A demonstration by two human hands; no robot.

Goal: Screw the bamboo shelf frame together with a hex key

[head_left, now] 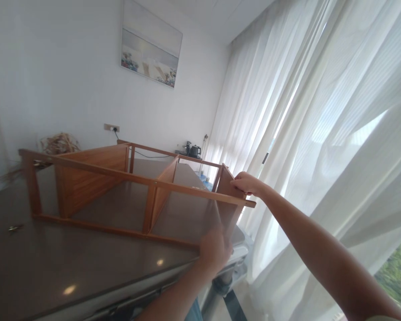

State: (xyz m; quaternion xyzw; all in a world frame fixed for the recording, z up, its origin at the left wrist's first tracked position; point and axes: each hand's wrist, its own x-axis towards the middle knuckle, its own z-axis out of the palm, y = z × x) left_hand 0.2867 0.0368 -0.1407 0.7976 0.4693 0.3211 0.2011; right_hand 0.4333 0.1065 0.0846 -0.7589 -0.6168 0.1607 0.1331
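Note:
A brown wooden shelf rack [155,182] lies on its side on a dark, glossy tabletop [96,263], its slatted frame and shelf boards showing. My right hand [246,183] is closed over the edge of the end board [230,185], at the rack's right end. Lower down, my left hand [215,249] is at the rack's near right corner, by the bottom rail. Motion smears its fingers, so their grip does not show clearly. A small brass-coloured metal piece [15,228] lies on the tabletop left of the rack.
White sheer curtains [287,147] hang close along the right side. Behind the rack are a dark kettle [195,150], a wall socket [111,128] with a plugged-in cord, and a bundle of dry straw-like strands [60,143]. A framed picture [151,49] hangs on the wall.

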